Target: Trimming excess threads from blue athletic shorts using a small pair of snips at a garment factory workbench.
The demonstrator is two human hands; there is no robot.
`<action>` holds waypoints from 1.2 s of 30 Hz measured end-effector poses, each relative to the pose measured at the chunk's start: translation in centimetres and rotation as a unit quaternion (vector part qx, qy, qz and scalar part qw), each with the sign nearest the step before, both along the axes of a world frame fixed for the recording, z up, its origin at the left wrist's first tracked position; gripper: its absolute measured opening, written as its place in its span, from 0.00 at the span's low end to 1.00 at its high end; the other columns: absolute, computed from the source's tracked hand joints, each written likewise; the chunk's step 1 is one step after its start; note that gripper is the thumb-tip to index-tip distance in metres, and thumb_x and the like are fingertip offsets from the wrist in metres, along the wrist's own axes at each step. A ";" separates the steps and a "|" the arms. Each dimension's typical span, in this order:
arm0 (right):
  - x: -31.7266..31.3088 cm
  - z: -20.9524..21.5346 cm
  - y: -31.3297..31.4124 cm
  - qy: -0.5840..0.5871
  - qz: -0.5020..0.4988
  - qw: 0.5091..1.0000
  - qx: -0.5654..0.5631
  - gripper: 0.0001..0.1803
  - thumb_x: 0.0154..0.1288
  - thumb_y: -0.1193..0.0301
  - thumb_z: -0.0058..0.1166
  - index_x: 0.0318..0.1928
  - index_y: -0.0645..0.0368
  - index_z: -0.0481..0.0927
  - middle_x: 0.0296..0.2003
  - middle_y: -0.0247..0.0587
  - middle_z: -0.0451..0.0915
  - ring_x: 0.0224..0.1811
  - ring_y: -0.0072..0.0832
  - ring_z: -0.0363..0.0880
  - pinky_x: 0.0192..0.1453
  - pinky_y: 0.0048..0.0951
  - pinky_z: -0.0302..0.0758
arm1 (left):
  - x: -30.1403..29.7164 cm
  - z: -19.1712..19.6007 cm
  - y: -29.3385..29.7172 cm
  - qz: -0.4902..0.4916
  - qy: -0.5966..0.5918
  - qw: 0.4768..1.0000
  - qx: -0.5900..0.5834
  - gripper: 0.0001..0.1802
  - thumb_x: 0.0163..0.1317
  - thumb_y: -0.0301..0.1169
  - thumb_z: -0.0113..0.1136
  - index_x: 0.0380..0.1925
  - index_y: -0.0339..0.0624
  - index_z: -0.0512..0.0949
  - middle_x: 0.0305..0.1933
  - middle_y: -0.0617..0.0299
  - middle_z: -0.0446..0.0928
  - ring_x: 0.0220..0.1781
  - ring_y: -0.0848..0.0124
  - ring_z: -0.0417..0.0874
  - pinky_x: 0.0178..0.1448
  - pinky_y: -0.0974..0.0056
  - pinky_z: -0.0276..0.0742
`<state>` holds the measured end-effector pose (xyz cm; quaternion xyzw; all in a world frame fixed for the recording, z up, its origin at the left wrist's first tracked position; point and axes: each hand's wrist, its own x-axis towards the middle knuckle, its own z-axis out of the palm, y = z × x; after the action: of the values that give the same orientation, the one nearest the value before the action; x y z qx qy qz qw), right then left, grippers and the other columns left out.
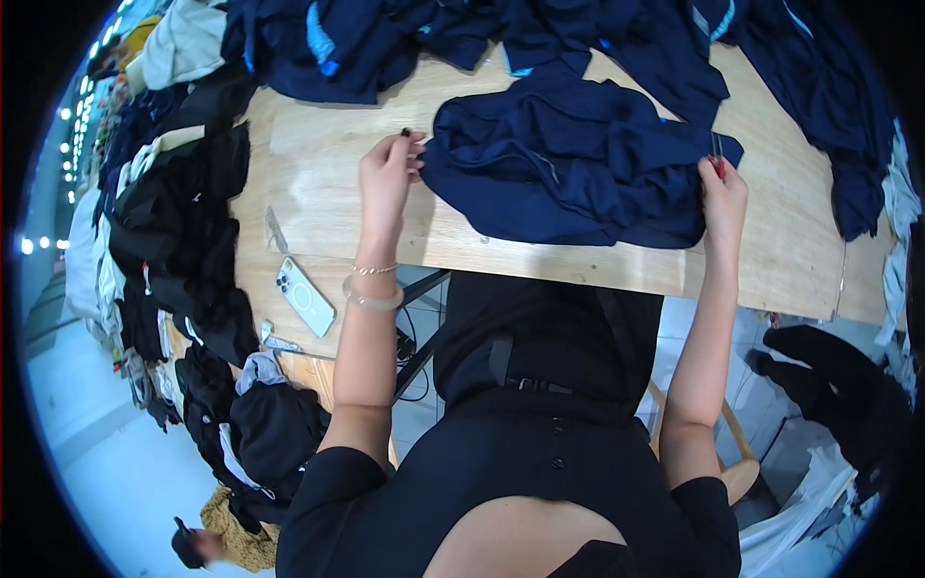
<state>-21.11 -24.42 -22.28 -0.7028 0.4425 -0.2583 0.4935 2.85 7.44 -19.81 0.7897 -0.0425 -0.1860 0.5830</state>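
A crumpled navy garment (578, 164) lies on the wooden table in front of me. At its left edge is my left hand (387, 166), with curled fingers closed at the cloth's rim; the exact grip is partly hidden. My right hand (725, 193) is closed around small scissors (718, 166) with red handles. Their thin metal blades point away from me, over the garment's right end. The fingers of that hand also rest against the cloth there.
More navy garments (337, 48) with light blue parts lie along the table's far side. A pale phone (305, 297) lies left, near a small grey-white tool (278, 338). Black clothes (178, 212) pile up at the left edge. Someone in a dark cap (185, 542) is at lower left.
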 end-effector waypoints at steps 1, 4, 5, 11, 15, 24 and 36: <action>0.0 0.4 0.3 0.009 -0.004 1.000 0.009 0.13 0.63 0.66 0.56 0.29 0.65 0.75 0.22 0.28 0.70 0.27 0.15 0.63 0.34 0.21 0.63 | 0.1 -0.4 -0.6 0.001 0.018 1.000 -0.006 0.17 0.69 0.35 0.48 0.40 0.36 0.83 0.35 0.64 0.80 0.31 0.80 0.75 0.33 0.74 0.71; 0.3 0.3 0.5 0.017 -0.008 1.000 0.013 0.13 0.64 0.67 0.56 0.28 0.64 0.76 0.21 0.27 0.69 0.27 0.14 0.61 0.33 0.20 0.61 | -0.3 -0.8 -1.4 0.005 -0.003 1.000 -0.021 0.17 0.69 0.36 0.49 0.41 0.35 0.82 0.34 0.65 0.80 0.32 0.80 0.75 0.33 0.74 0.71; 0.3 0.3 0.6 0.005 -0.010 1.000 0.008 0.12 0.64 0.67 0.56 0.29 0.65 0.76 0.22 0.26 0.69 0.27 0.14 0.61 0.34 0.20 0.61 | -0.4 -0.8 -1.5 0.006 -0.010 1.000 -0.021 0.17 0.69 0.37 0.50 0.40 0.34 0.82 0.34 0.64 0.80 0.32 0.80 0.75 0.33 0.74 0.71; -0.4 0.3 0.4 -0.002 -0.006 1.000 0.008 0.10 0.65 0.70 0.56 0.32 0.65 0.78 0.23 0.24 0.69 0.27 0.13 0.61 0.32 0.18 0.59 | -1.6 0.4 -1.8 -0.046 -0.334 0.941 -0.009 0.08 0.62 0.19 0.56 0.39 0.37 0.83 0.41 0.60 0.73 0.34 0.73 0.77 0.39 0.70 0.75; -0.3 1.2 1.0 -0.001 -0.007 1.000 0.023 0.09 0.65 0.70 0.57 0.34 0.65 0.80 0.23 0.24 0.70 0.26 0.12 0.62 0.31 0.17 0.59 | -0.3 0.0 -0.6 -0.167 -0.375 0.910 0.059 0.08 0.58 0.16 0.59 0.35 0.36 0.83 0.41 0.61 0.72 0.35 0.73 0.77 0.38 0.70 0.75; -0.9 1.0 0.4 0.029 0.005 0.999 0.016 0.09 0.65 0.70 0.57 0.36 0.65 0.79 0.25 0.27 0.72 0.27 0.15 0.65 0.34 0.18 0.63 | 0.6 -1.9 0.4 -0.041 -0.089 0.972 -0.215 0.07 0.72 0.25 0.48 0.38 0.34 0.73 0.36 0.62 0.75 0.34 0.77 0.76 0.38 0.71 0.76; 4.0 8.5 6.0 -0.065 0.139 0.978 -0.139 0.14 0.70 0.71 0.51 0.53 0.60 0.78 0.44 0.41 0.79 0.46 0.24 0.78 0.53 0.22 0.73 | 0.3 0.0 0.6 0.014 0.010 0.956 -0.292 0.08 0.73 0.30 0.47 0.39 0.36 0.73 0.39 0.61 0.77 0.40 0.76 0.77 0.40 0.72 0.75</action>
<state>-17.13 -18.42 -13.78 -0.8012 0.2667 -0.2912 0.4495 3.20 8.04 -19.86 0.5837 -0.0780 -0.1646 0.7913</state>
